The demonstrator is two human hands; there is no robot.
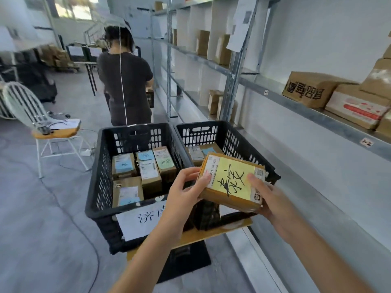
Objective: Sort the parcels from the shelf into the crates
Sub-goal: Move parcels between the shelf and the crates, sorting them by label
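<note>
**Grip.** The fingers of the left hand curl round the nine o'clock edge of a brown cardboard parcel with a yellow handwritten label, the thumb lying flat on its top face. The right hand pinches the three o'clock end, with the thumb on top. Its other fingers are underneath and mostly hidden. Both hands carry the parcel, and neither is spread.

**Location.** The parcel is held in the air, tilted slightly and label up. It sits above the near rim of the right-hand black perforated plastic crate.

**Progress.** Sorting appears to be partly done. The held parcel is off the shelf but not yet released. The right-hand crate looks like the likelier destination, but its sign is hidden, so this cannot be confirmed.

**Count.**
- Crates: two, side by side. The left-hand black perforated plastic crate lies at ten o'clock from the parcel and bears a white paper sign.
- Parcels in the left crate: at least five.
- Parcels in the right crate: two visible, with any others hidden behind the held one.
- Grey metal shelf, at two o'clock: at least four cartons in the nearest bay, and several more in the far bays at twelve o'clock.
- In hand: one.

**Other.** A second person in a dark top stands at eleven o'clock, beyond the crates.
</note>
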